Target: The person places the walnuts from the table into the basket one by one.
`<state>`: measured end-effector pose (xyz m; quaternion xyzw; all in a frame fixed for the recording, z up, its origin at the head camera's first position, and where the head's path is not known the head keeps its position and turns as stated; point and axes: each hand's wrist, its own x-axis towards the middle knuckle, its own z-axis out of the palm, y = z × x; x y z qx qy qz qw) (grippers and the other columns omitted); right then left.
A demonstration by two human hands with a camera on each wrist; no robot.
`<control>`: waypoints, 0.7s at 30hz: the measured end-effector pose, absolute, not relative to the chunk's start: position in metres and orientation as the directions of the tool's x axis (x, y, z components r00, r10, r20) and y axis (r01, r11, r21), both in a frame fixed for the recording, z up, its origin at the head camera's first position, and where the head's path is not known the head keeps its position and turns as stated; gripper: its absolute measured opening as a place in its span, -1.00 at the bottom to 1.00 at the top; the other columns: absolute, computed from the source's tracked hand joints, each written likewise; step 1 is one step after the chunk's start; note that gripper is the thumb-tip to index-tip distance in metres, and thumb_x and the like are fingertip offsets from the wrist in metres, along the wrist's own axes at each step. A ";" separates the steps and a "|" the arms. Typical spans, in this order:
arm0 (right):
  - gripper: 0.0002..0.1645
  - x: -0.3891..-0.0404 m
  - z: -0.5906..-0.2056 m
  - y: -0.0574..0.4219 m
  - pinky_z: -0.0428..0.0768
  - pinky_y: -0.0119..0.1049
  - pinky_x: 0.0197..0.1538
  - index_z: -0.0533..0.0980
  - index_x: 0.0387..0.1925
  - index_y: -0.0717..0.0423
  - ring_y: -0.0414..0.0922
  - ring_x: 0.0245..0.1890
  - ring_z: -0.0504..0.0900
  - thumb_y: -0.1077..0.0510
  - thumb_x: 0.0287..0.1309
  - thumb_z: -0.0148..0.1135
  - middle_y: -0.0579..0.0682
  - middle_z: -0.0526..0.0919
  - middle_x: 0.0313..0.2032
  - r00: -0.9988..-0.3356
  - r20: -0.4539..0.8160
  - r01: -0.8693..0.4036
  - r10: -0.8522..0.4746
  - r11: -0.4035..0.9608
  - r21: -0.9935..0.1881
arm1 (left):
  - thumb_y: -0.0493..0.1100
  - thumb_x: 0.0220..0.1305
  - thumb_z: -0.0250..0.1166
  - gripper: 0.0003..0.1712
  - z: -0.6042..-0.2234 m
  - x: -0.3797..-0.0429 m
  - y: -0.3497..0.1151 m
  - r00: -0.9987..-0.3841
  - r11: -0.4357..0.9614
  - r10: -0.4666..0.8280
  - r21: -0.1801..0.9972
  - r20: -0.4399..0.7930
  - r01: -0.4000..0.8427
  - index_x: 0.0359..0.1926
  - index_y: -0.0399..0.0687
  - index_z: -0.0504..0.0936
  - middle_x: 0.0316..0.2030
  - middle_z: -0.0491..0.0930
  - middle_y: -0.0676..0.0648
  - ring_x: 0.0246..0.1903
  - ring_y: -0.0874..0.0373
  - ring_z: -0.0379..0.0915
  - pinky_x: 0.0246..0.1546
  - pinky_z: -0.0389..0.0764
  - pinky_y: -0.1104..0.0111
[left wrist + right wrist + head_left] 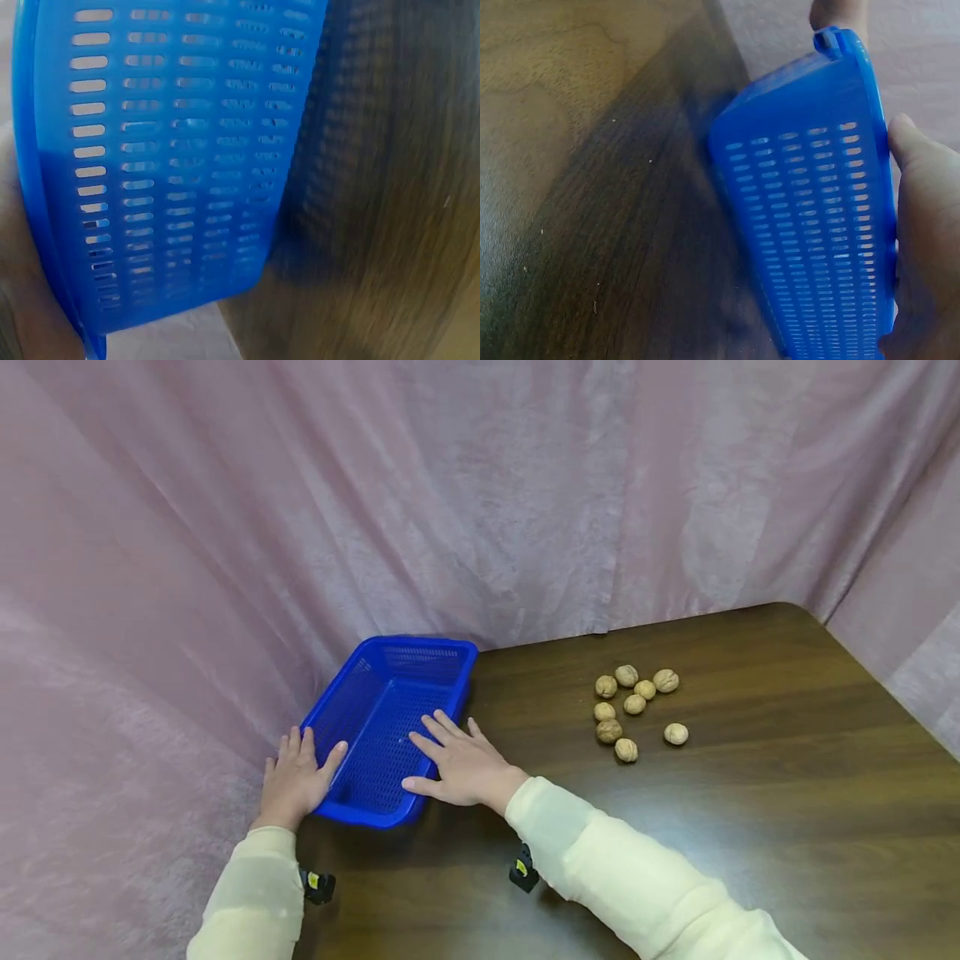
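Note:
A blue plastic basket (384, 727) with slotted sides stands at the table's left end, with nothing inside it. My left hand (291, 781) lies at its left rim, fingers extended and the thumb reaching over the edge. Across from it, my right hand (461, 767) spreads over the right rim, fingers straight and pointing into the basket. The left wrist view has the basket's perforated wall (180, 150) close up, with a blurred part of the hand along the rim. In the right wrist view the right hand (930, 240) is right at the basket's rim (881, 150).
Several walnuts (634, 704) lie loose on the brown wooden table (750, 810), right of the basket; one walnut (676, 734) sits apart from the cluster. A pink curtain (525, 510) hangs behind the table and along its left side.

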<state>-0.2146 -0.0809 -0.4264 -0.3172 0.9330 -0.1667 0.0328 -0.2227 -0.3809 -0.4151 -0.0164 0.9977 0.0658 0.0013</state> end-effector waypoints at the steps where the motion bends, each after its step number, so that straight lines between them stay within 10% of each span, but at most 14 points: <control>1: 0.04 -0.215 -0.427 -0.079 -0.21 0.16 0.41 -0.04 0.50 -0.32 -0.10 0.49 -0.37 -0.67 0.08 -0.49 -0.11 -0.18 0.51 -0.803 0.041 -0.571 -0.594 0.749 -0.335 | 0.54 0.28 -0.40 0.17 -0.416 -0.221 -0.377 -0.999 0.990 -0.038 0.133 -0.004 -0.038 0.46 -0.41 -0.16 0.42 -0.30 -0.48 0.40 -0.40 -0.43 0.23 -0.26 -0.36; 21: 0.22 -0.234 -0.420 -0.015 -0.19 0.13 0.42 -0.05 0.51 -0.07 -0.13 0.49 -0.33 -0.72 0.01 -0.36 -0.09 -0.17 0.51 -0.862 0.014 -0.480 -0.507 0.808 -0.341 | 0.55 0.25 -0.24 0.13 -0.424 -0.184 -0.269 -0.981 0.979 0.180 0.078 0.078 0.186 0.49 -0.24 -0.08 0.49 -0.19 -0.23 0.47 -0.11 -0.45 0.36 -0.21 -0.15</control>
